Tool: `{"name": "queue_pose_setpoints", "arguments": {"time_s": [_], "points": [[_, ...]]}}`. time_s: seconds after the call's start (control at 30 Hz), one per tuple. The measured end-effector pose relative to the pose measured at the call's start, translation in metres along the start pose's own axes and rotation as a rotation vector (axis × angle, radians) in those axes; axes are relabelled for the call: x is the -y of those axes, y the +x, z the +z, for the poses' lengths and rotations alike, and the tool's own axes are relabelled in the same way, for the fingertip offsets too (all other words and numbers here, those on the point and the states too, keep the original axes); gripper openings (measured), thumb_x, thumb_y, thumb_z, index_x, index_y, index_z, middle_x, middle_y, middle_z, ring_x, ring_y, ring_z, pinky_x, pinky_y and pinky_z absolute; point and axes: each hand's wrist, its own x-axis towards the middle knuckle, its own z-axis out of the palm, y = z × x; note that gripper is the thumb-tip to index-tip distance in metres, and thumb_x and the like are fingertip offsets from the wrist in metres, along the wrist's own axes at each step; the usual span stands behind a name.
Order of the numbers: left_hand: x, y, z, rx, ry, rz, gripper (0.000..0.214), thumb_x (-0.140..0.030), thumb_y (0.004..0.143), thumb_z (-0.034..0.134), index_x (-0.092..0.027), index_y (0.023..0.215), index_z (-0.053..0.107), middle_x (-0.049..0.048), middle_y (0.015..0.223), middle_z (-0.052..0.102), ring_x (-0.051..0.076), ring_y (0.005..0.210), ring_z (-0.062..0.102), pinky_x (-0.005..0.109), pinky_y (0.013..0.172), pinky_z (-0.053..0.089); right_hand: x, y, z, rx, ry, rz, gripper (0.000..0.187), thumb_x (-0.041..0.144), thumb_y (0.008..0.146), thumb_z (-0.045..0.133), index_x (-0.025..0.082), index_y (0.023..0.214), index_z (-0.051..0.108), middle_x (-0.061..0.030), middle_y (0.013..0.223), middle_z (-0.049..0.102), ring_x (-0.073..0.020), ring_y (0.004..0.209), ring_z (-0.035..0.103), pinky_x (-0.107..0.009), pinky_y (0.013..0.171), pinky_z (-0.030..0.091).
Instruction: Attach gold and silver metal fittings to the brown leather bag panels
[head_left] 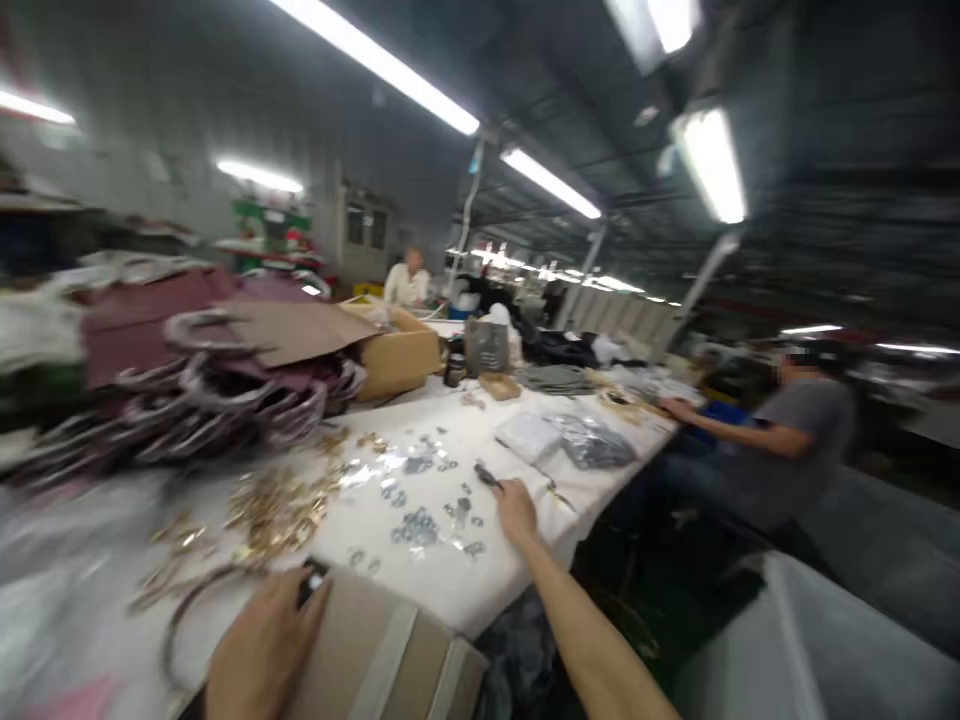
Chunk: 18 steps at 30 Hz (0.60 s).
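Observation:
My left hand (pixel 262 640) lies on a cardboard box (pixel 375 650) at the near table edge, its fingers curled round a small dark object (pixel 311 580). My right hand (pixel 516 508) is stretched out over the white table (pixel 510 570), fingers closed on a small dark tool (pixel 487 476). Several silver metal rings (pixel 416 525) lie scattered just left of that hand. A heap of gold-coloured metal fittings (pixel 277 510) lies further left. The picture is blurred by motion.
A stack of maroon bag pieces with curved handles (pixel 202 390) fills the left. An open cardboard box (pixel 397 355) stands behind it. Plastic packets (pixel 592 445) lie on the right of the table. A person in a grey shirt (pixel 780 440) sits at right; another person (pixel 407 280) sits far back.

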Motion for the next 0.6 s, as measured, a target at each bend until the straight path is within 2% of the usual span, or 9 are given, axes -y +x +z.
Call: {"name": "queue_pose_setpoints", "arguments": {"time_s": [0.07, 0.13, 0.27, 0.33, 0.4, 0.47, 0.53, 0.6], "points": [[0.008, -0.016, 0.003, -0.016, -0.029, -0.03, 0.031, -0.044, 0.101, 0.049, -0.023, 0.112, 0.069, 0.0102, 0.113, 0.073, 0.029, 0.105, 0.07, 0.039, 0.089, 0.054, 0.009, 0.007, 0.01, 0.029, 0.098, 0.007, 0.023, 0.041, 0.085, 0.061, 0.019, 0.08, 0.063, -0.01, 0.085, 0.063, -0.0271, 0.095, 0.061, -0.038, 0.088, 0.047], [0.01, -0.015, 0.005, -0.018, -0.062, -0.084, 0.031, -0.044, 0.1, 0.051, -0.022, 0.111, 0.07, 0.0093, 0.112, 0.072, 0.027, 0.109, 0.068, 0.036, 0.091, 0.051, 0.024, 0.01, 0.026, 0.065, 0.221, 0.02, 0.035, 0.055, 0.086, 0.057, 0.02, 0.089, 0.059, -0.0029, 0.076, 0.057, -0.0217, 0.078, 0.058, -0.034, 0.073, 0.047], [0.012, -0.008, 0.006, -0.004, -0.144, -0.118, 0.028, -0.04, 0.096, 0.058, -0.022, 0.114, 0.071, 0.0079, 0.111, 0.072, 0.025, 0.108, 0.066, 0.034, 0.092, 0.049, 0.076, -0.012, 0.062, 0.173, 0.463, 0.029, 0.047, 0.069, 0.089, 0.049, 0.024, 0.104, 0.053, 0.0074, 0.07, 0.044, -0.0109, 0.053, 0.041, -0.024, 0.051, 0.037], [0.013, -0.008, 0.005, 0.006, -0.182, -0.117, 0.029, -0.037, 0.094, 0.059, -0.022, 0.115, 0.072, 0.0074, 0.109, 0.072, 0.024, 0.106, 0.067, 0.034, 0.09, 0.05, 0.109, -0.034, 0.083, 0.262, 0.624, 0.051, 0.044, 0.068, 0.092, 0.049, 0.025, 0.098, 0.052, 0.0096, 0.066, 0.036, -0.0085, 0.046, 0.03, -0.022, 0.043, 0.03], [0.014, -0.009, 0.004, 0.011, -0.207, -0.127, 0.03, -0.035, 0.093, 0.06, -0.022, 0.115, 0.074, 0.0071, 0.107, 0.073, 0.025, 0.104, 0.068, 0.035, 0.088, 0.051, 0.141, -0.059, 0.107, 0.405, 0.993, 0.157, 0.038, 0.06, 0.09, 0.06, 0.024, 0.086, 0.048, 0.0114, 0.062, 0.028, -0.0072, 0.044, 0.02, -0.021, 0.039, 0.02], [0.016, -0.009, 0.003, 0.011, -0.221, -0.15, 0.031, -0.035, 0.092, 0.061, -0.023, 0.116, 0.075, 0.0067, 0.106, 0.073, 0.025, 0.103, 0.069, 0.035, 0.085, 0.051, 0.165, -0.083, 0.132, 0.506, 1.218, 0.226, 0.034, 0.048, 0.084, 0.069, 0.023, 0.08, 0.045, 0.0111, 0.062, 0.029, -0.0064, 0.045, 0.02, -0.02, 0.039, 0.02], [0.017, -0.008, 0.004, 0.009, -0.228, -0.177, 0.031, -0.035, 0.09, 0.061, -0.025, 0.116, 0.076, 0.0062, 0.105, 0.074, 0.025, 0.101, 0.069, 0.035, 0.082, 0.052, 0.176, -0.102, 0.155, 0.554, 1.298, 0.272, 0.032, 0.041, 0.08, 0.07, 0.023, 0.077, 0.043, 0.0104, 0.062, 0.032, -0.0063, 0.046, 0.023, -0.019, 0.041, 0.023], [0.017, -0.006, 0.005, 0.008, -0.231, -0.2, 0.03, -0.035, 0.09, 0.061, -0.026, 0.114, 0.077, 0.0055, 0.105, 0.074, 0.026, 0.099, 0.07, 0.035, 0.079, 0.051, 0.176, -0.115, 0.171, 0.559, 1.314, 0.3, 0.034, 0.041, 0.081, 0.069, 0.023, 0.074, 0.041, 0.0105, 0.06, 0.031, -0.0067, 0.046, 0.022, -0.02, 0.041, 0.022]]}}
